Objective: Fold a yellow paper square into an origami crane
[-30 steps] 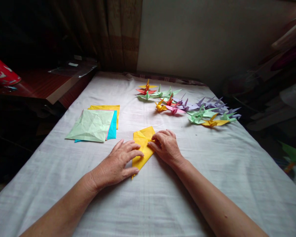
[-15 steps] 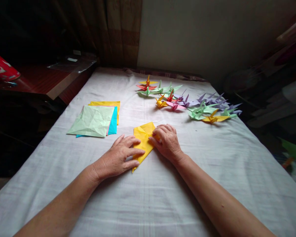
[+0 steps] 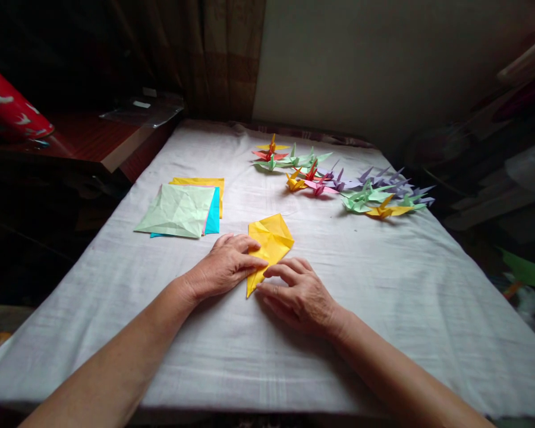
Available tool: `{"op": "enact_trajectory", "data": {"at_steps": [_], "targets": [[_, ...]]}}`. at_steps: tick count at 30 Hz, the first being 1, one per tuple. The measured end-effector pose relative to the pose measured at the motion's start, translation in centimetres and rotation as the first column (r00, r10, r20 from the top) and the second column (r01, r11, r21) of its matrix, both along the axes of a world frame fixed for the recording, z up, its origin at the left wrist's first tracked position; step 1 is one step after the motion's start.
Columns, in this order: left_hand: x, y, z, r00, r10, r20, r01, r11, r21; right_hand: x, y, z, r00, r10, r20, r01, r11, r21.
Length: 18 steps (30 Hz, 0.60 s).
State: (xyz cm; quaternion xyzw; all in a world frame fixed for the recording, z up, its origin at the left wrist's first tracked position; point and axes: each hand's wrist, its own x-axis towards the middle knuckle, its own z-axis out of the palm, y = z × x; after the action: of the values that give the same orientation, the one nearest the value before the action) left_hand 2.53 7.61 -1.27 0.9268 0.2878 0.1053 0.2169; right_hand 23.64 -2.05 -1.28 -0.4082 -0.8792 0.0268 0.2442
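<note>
A yellow origami paper (image 3: 271,235), folded into a kite-like shape with its narrow tip toward me, lies flat on the cloth. My left hand (image 3: 225,261) rests on its left edge, fingers stretched out over the paper. Along the lower right edge is my right hand (image 3: 296,291), its fingers bent but apart, with fingertips at the paper near the narrow tip. The thumb of the right hand is partly hidden beneath it.
On the white cloth (image 3: 214,356), a stack of creased paper squares (image 3: 178,208) lies to the left. Several folded paper cranes (image 3: 318,187) stand at the back right. Beyond the left edge, a dark wooden surface (image 3: 89,139) holds a red container (image 3: 13,107) and a clear plastic bag (image 3: 147,110).
My right hand has moved from the paper's upper right corner down to its lower right edge. My left hand stays on the paper. The view has shifted slightly.
</note>
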Motion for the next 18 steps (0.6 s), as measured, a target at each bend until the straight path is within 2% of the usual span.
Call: {"op": "enact_trajectory", "data": {"at_steps": [13,18], "targets": [[0.04,0.08,-0.07,1.0,0.001,-0.002,-0.001,1.0,0.023,-0.82,-0.05,0.02,0.997,0.022,0.068,-0.022,1.0,-0.014],[0.04,0.05,-0.07,1.0,0.005,-0.011,-0.005,1.0,0.025,-0.84,0.01,-0.13,0.994,0.075,0.073,-0.073,0.997,-0.026]]}}
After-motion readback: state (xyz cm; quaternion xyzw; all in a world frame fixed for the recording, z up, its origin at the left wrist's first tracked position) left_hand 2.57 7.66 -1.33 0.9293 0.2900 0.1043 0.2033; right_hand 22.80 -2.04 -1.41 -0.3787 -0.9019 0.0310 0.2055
